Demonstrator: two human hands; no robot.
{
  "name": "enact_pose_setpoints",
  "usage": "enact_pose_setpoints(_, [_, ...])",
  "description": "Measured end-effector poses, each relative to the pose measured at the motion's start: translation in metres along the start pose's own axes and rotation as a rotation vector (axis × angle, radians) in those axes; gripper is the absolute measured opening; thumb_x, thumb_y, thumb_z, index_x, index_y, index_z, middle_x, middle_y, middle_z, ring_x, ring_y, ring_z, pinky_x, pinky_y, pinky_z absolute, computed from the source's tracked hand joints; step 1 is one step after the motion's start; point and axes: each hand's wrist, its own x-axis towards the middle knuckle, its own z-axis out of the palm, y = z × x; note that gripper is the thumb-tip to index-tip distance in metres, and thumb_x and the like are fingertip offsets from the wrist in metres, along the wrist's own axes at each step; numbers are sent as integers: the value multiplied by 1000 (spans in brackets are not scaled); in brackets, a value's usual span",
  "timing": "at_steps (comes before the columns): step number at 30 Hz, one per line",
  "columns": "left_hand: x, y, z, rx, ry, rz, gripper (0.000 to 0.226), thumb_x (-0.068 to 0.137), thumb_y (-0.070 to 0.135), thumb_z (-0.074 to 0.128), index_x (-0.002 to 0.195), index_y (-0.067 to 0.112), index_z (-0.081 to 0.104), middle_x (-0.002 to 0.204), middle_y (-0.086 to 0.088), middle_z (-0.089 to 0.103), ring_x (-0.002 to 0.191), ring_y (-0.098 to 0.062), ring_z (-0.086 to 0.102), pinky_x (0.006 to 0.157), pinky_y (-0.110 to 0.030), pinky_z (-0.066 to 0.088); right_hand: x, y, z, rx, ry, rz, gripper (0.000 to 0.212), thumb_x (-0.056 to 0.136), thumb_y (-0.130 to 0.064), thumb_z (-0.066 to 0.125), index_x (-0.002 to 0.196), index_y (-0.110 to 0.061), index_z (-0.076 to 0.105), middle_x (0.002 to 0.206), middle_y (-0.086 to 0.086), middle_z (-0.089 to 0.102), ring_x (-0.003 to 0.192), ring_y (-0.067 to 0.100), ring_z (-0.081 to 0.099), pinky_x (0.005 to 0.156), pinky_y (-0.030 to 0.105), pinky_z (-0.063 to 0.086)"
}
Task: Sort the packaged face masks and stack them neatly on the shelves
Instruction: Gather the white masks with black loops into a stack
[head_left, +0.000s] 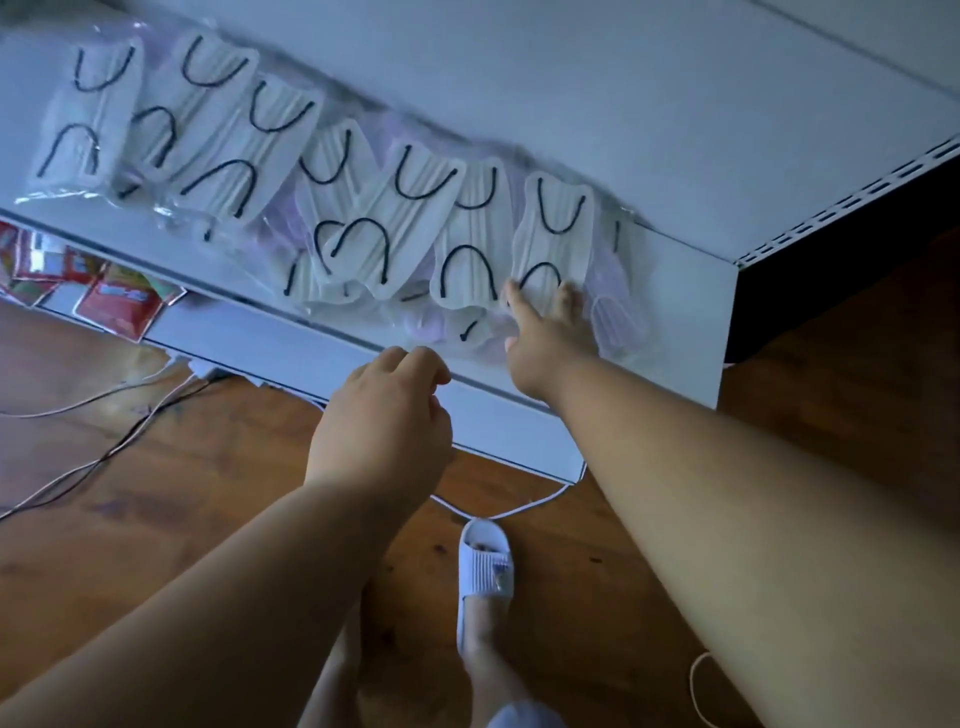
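Note:
Several clear packets of white face masks with black ear loops (384, 234) lie in an overlapping row along the front of a white shelf (685, 171). Pale purple masks (618, 306) show underneath at the right end. My right hand (550, 332) lies with spread fingers on the rightmost white mask packet (553, 234), pressing its near end. My left hand (384, 415) hovers at the shelf's front edge, fingers curled, with nothing visible in it.
A lower shelf holds red snack packets (117, 306) at the left. Thin cables (104, 415) run across the wooden floor (156, 519). My foot in a white slipper (485, 571) stands below. A dark gap (857, 260) opens right of the shelf.

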Motion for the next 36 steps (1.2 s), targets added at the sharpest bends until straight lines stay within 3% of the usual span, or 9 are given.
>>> enact_pose_setpoints(8, [30, 11, 9, -250, -97, -173, 20, 95, 29, 54, 113, 28, 61, 109, 12, 62, 81, -7, 58, 64, -18, 40, -22, 2, 2, 302, 278, -56, 55, 105, -29, 34, 155, -11, 21, 162, 11, 21, 148, 27, 21, 119, 44, 23])
enact_pose_setpoints(11, [51, 12, 9, -842, -220, -450, 39, 87, 60, 60, 105, 26, 66, 110, 2, 71, 95, -17, 69, 89, -34, 54, -58, -9, 11, 565, 320, -330, 53, 104, -37, 38, 153, -17, 32, 155, 8, 37, 144, 23, 33, 115, 43, 32])
enact_pose_setpoints(14, [66, 5, -1, -1336, -358, -684, 66, 78, 62, 72, 117, 9, 66, 116, -15, 72, 100, -28, 73, 89, -38, 57, -76, -20, 26, 553, 260, -602, 52, 104, -36, 36, 153, -22, 30, 155, 4, 40, 145, 19, 34, 116, 44, 32])
enact_pose_setpoints(17, [72, -3, -11, -1226, -253, -764, 44, 92, 34, 70, 119, 1, 63, 98, -20, 74, 79, -32, 74, 80, -41, 60, -67, -31, 26, 694, 265, -559, 53, 104, -35, 33, 154, -22, 26, 153, 6, 43, 141, 17, 40, 114, 35, 36])
enact_pose_setpoints(20, [77, -12, -19, -1135, -129, -825, 26, 99, 13, 61, 123, 4, 57, 92, -14, 68, 59, -28, 72, 73, -43, 62, -33, -42, 17, 446, 321, -335, 52, 104, -39, 30, 155, -28, 25, 163, 17, 15, 152, 29, 11, 122, 43, 17])
enact_pose_setpoints(23, [80, -23, -26, -1125, -153, -843, 32, 100, 11, 59, 130, 8, 50, 114, -20, 63, 79, -42, 70, 73, -44, 60, -1, -48, 11, 67, 63, -107, 53, 104, -49, 25, 155, -40, 16, 163, 19, -13, 151, 33, -16, 122, 47, -5])
enact_pose_setpoints(26, [81, -31, -24, -1009, -175, -750, 34, 99, 9, 58, 131, 13, 47, 132, -21, 55, 101, -42, 67, 72, -45, 61, 3, -50, 16, -51, 52, -65, 58, 103, -49, 22, 158, -31, 13, 165, 14, -10, 151, 30, -15, 122, 48, -9])
enact_pose_setpoints(33, [74, -42, -37, -880, -246, -632, 9, 101, 23, 56, 97, 28, 50, 107, -3, 63, 97, -33, 69, 92, -48, 57, -55, -64, 26, 719, 402, 16, 51, 104, -39, 38, 149, -14, 39, 159, 10, 31, 150, 23, 21, 121, 44, 21])
enact_pose_setpoints(36, [72, -44, -45, -1034, -347, -653, 32, 99, 43, 56, 121, 20, 55, 123, -6, 64, 112, -29, 64, 90, -42, 56, -87, -83, 35, 900, 361, -126, 50, 103, -45, 38, 146, -22, 44, 155, 2, 39, 147, 14, 29, 120, 38, 27])
